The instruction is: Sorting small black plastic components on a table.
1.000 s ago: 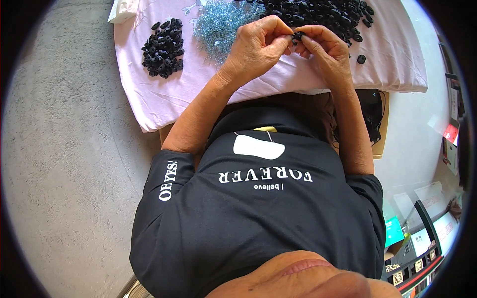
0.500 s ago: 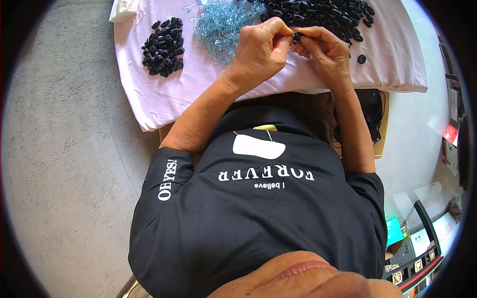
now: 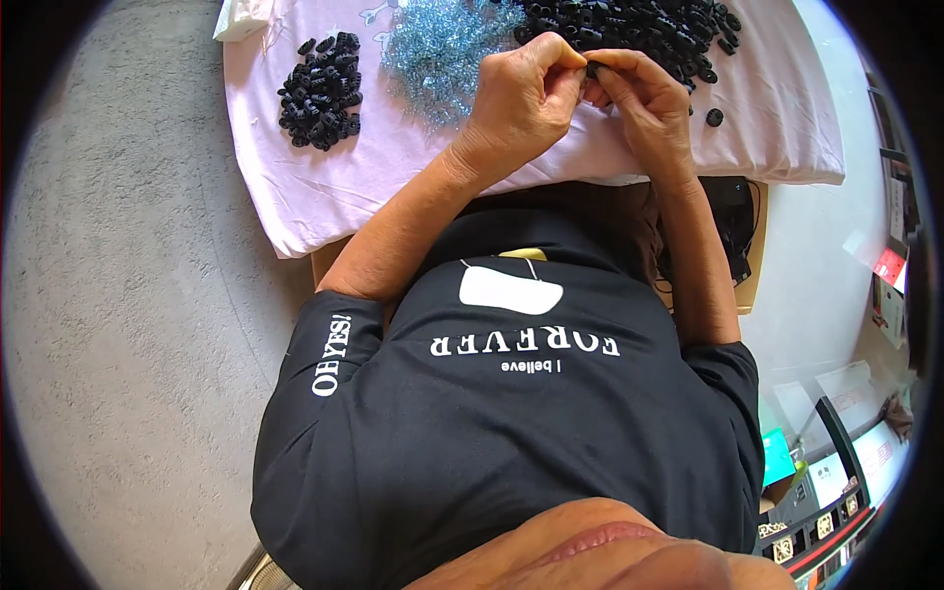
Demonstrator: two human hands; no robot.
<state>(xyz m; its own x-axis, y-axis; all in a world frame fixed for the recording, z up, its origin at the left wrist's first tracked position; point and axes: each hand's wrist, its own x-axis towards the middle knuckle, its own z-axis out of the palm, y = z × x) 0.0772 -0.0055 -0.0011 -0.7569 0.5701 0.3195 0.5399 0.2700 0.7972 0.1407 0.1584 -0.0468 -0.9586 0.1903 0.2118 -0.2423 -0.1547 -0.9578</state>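
Both hands meet over the near side of the cloth-covered table. Between thumb and fingers, my right hand (image 3: 649, 110) pinches a small black plastic part (image 3: 593, 70). My left hand (image 3: 526, 93) is closed in a pinch right against that part; whatever its fingertips grip is hidden. Just left of the left hand lies a heap of small clear bluish pieces (image 3: 433, 64). Behind the hands spreads a big pile of black plastic parts (image 3: 649, 29). A smaller pile of black ribbed parts (image 3: 323, 93) sits farther left.
A pale pink cloth (image 3: 324, 202) covers the table. One loose black part (image 3: 715, 117) lies right of my right hand. A white box (image 3: 243, 18) stands at the far left corner. Under the table's right side is a dark bag-like object (image 3: 728, 221). Boxes (image 3: 828, 477) stand at lower right.
The fingertips have drawn closer around the small black part, and less of it shows. Hands and arms otherwise keep nearly the same place.
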